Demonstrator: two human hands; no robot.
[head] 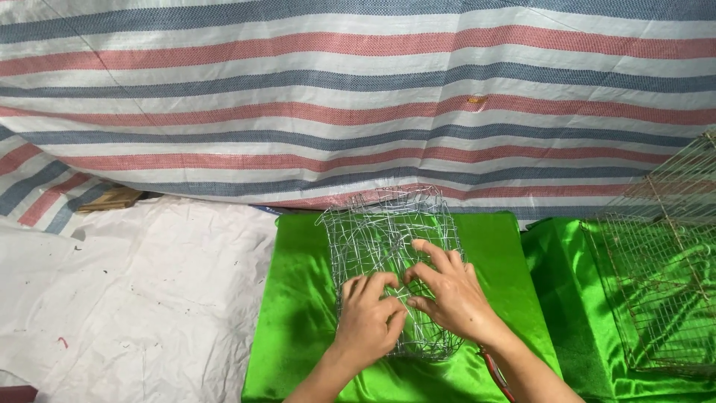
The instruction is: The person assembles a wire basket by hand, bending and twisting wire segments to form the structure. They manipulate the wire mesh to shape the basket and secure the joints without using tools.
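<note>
Hands lay side by side on a wire mesh basket [388,261], whose long axis ran away from the person on a green cloth [298,298]; left hand [369,317], nearer, curled its fingers into the wires, right hand [447,295] pressed on top with fingers spread; a striped tarp [358,97] hung behind

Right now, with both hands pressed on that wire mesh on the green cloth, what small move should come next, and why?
Probably keep the left hand pinning the wire mesh to the green cloth while the right hand bends the crossing strands under its fingers. The mesh looks crooked and springy, and both hands meet at one spot.
</note>
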